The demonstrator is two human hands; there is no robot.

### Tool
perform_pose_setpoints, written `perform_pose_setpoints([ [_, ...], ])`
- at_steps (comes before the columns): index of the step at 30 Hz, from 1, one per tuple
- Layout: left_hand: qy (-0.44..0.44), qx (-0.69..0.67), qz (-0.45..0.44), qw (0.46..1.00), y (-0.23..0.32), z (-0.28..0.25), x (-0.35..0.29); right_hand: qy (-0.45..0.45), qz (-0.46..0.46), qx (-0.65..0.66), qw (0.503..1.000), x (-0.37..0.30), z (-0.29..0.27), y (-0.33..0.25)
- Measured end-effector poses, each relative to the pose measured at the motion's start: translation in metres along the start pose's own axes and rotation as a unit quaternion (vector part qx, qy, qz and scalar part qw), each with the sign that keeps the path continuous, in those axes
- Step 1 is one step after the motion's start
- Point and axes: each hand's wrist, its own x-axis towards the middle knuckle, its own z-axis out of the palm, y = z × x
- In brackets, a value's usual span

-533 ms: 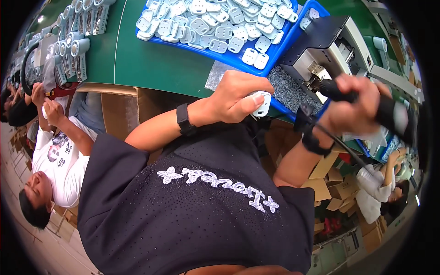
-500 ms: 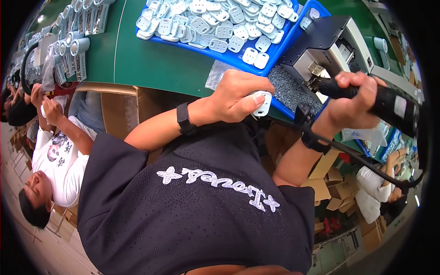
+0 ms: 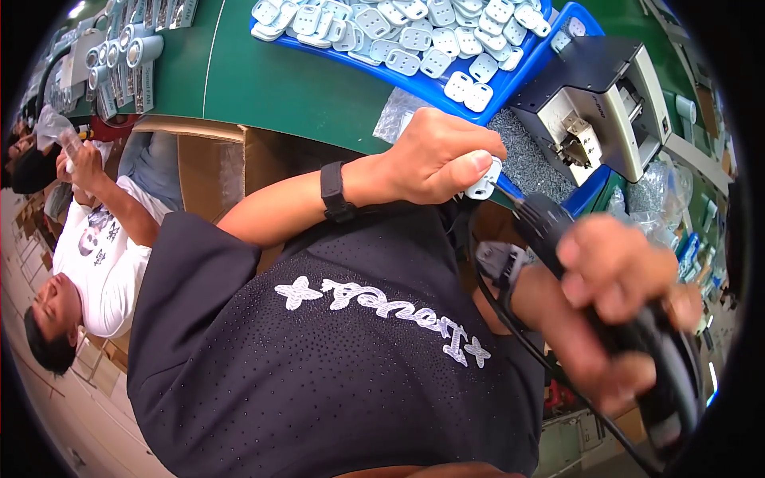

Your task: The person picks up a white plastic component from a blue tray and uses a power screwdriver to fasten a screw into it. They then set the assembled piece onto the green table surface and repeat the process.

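My left hand (image 3: 446, 158) is closed on a small white plastic plate (image 3: 484, 185) with rounded corners and holes, pinched under the thumb. Blurred by motion, my right hand (image 3: 610, 279) grips a black electric screwdriver (image 3: 546, 227) with a cable. Its thin bit points up and left and ends at the right side of the plate; I cannot tell whether it touches. Behind it stands a dark-topped screw feeder (image 3: 578, 76) with a metal outlet at the front. Small screws (image 3: 532, 159) fill the blue tray around the feeder's base.
Many similar white plates (image 3: 414, 38) are heaped in a blue bin (image 3: 398, 86) on the green table (image 3: 295, 103). Light-blue handheld parts (image 3: 143, 52) stand at the far left. A cardboard box (image 3: 191, 171) sits below the table edge. A co-worker in white (image 3: 107, 267) is at the left.
My right hand has brought the screwdriver from the feeder's outlet down and toward me, its bit now at the white plate. My left hand, still holding the plate, appears slightly further right.
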Motion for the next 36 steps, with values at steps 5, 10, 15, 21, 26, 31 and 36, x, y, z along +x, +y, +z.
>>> perform_pose_setpoints([
  [5, -0.007, 0.01, 0.005, 1.0, 0.003, 0.001, 0.002, -0.008, -0.008, 0.018, 1.0, -0.002, -0.002, 0.016],
  [10, -0.012, 0.015, 0.006, 1.0, 0.004, 0.001, 0.001, 0.008, -0.021, 0.002, 1.0, -0.01, -0.002, 0.019],
  [15, -0.013, 0.009, 0.004, 1.0, 0.002, 0.0, 0.002, 0.038, -0.056, -0.026, 0.997, -0.015, 0.009, 0.019],
  [21, -0.007, 0.004, 0.008, 1.0, 0.008, -0.001, 0.001, 0.158, -0.149, -0.264, 0.94, 0.021, -0.089, 0.05],
  [26, -0.012, -0.001, 0.009, 1.0, 0.007, 0.001, 0.0, 0.212, -0.028, -0.232, 0.949, 0.021, -0.072, 0.061],
  [31, -0.015, 0.003, 0.013, 1.0, 0.003, 0.0, 0.003, 0.165, -0.054, -0.031, 0.984, 0.001, -0.042, 0.032],
  [36, -0.011, 0.008, 0.01, 1.0, 0.003, 0.0, 0.0, 0.205, -0.106, -0.184, 0.955, 0.028, -0.075, 0.062],
])
